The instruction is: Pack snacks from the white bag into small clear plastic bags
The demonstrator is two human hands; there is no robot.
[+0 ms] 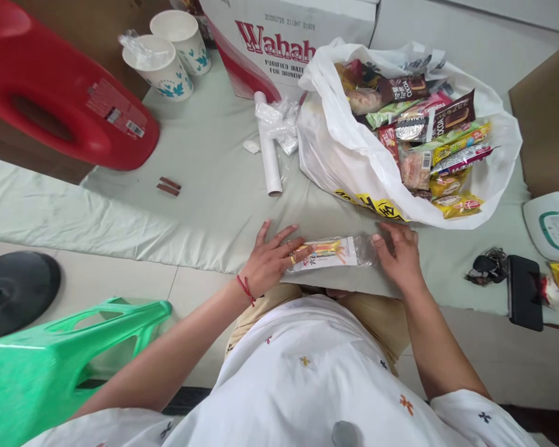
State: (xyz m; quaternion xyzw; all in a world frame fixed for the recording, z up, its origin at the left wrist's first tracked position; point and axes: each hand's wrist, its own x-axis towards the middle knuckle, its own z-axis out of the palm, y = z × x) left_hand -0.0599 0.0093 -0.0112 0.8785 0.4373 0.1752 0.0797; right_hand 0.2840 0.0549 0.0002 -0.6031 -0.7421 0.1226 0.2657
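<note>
A clear plastic sleeve with a printed snack packet [327, 253] inside lies flat near the table's front edge. My left hand [271, 261] is open, its fingers spread over the left end of the packet and touching it. At the sleeve's loose right end rests my right hand [400, 257]. Its thumb touches or nearly touches the plastic, and the fingers are bent and apart from the thumb. Just behind my right hand stands a white plastic bag [340, 155] full of wrapped snacks [414, 130].
A white cardboard tube [268, 155] lies beside crumpled clear plastic [279, 121]. Two paper cups [168, 77], a red jug [116, 133] and a Wahaha box [270, 43] stand behind. Keys [487, 266] and a phone [525, 292] lie right. A green stool [41, 360] is lower left.
</note>
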